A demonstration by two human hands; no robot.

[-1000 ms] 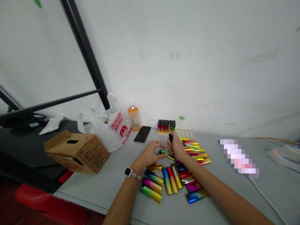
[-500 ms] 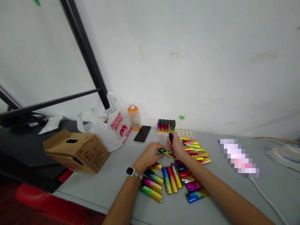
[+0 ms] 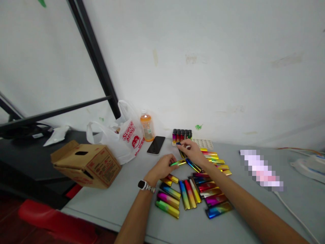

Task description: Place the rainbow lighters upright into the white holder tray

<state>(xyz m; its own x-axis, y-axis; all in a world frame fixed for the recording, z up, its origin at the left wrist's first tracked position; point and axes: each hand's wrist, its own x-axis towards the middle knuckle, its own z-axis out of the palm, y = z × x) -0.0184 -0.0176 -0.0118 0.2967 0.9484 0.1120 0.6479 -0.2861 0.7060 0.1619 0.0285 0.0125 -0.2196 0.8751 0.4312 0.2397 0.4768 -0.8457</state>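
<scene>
My left hand [image 3: 166, 166], with a watch at its wrist, is closed on a green-and-gold lighter [image 3: 179, 163] just above the table. My right hand [image 3: 191, 150] pinches another lighter [image 3: 182, 153] with a dark top, in front of the tray; the fingers hide part of it. Below that hand a dark blue and gold lighter [image 3: 193, 165] lies slanted. Behind it, a white tray [image 3: 205, 143] holds several upright lighters [image 3: 181, 135] with black tops on its left side. Loose metallic lighters [image 3: 187, 195] lie in groups between and beside my forearms.
A black phone [image 3: 156, 145], an orange drink bottle [image 3: 147, 127], a white plastic bag [image 3: 127, 142] and a cardboard box [image 3: 87, 164] stand to the left. On the right are a blurred-out object [image 3: 261, 169] with a white cable and a white device [image 3: 309, 169]. A wall rises behind.
My right hand has turned over and moved slightly left, its lighter now in front of the upright rows. A blue lighter now shows beneath it. My left hand keeps its lighter, tilted differently.
</scene>
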